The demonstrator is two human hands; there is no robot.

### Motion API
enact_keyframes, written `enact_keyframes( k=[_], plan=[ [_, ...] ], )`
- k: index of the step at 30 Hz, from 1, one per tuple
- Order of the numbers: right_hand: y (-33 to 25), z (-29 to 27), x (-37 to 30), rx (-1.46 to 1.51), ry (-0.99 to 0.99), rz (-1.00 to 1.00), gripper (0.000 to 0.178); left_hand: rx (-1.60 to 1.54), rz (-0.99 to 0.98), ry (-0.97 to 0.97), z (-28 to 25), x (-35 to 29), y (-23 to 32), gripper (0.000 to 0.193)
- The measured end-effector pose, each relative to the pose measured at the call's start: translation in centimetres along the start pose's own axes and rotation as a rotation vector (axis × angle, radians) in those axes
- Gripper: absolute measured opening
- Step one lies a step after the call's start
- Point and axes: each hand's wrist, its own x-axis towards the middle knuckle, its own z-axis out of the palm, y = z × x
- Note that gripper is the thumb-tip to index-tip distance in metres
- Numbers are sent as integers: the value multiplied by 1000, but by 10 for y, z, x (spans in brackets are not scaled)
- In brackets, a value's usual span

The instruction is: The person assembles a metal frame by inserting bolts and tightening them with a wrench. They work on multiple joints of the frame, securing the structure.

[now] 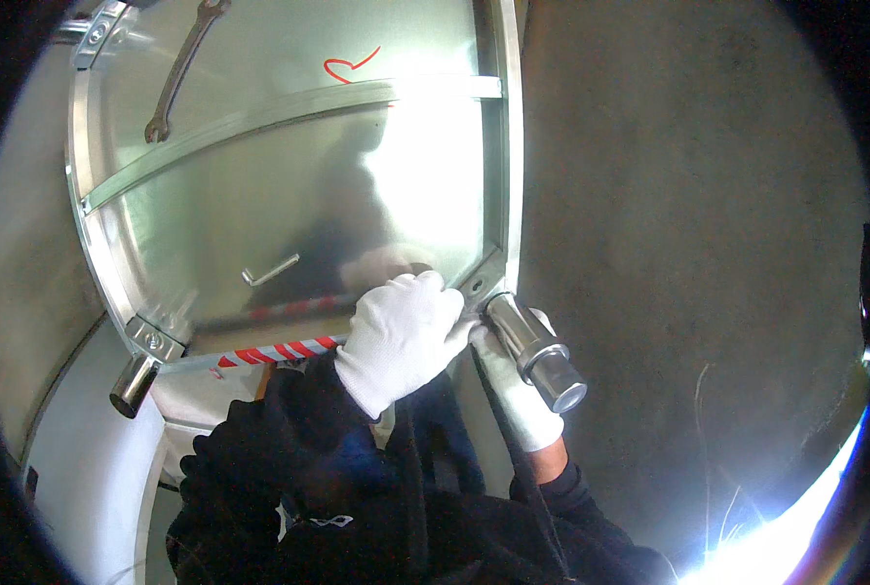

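A shiny metal panel with a raised frame lies in front of me, with a short round metal leg at its near left corner. Another round leg, stepped and thicker, sticks out at the near right corner. My right hand, in a white knit glove, wraps this leg from behind; a fingertip shows past its far side. My left hand, gloved the same way, is closed beside the corner bracket. Whatever its fingers hold there is hidden. An L-shaped hex key lies on the panel left of my hands.
An open-end wrench lies on the far left of the panel, next to a cross rib. Red and white striped tape runs along the near edge. Grey floor stretches to the right, and a bright light glares at lower right.
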Motion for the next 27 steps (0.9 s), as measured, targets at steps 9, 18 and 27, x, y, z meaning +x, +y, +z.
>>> enact_keyframes(
  k=[9, 18, 27],
  plan=[
    [-9, 12, -9, -55, 80, 117, 41, 35, 12, -5, 6, 2, 6, 19],
    [-3, 1, -13, 80, 26, 213, 44, 9, 92, 37, 9, 2, 3, 19],
    [60, -23, 10, 444, -175, 392, 17, -21, 21, 30, 2, 7, 3, 19]
  ],
)
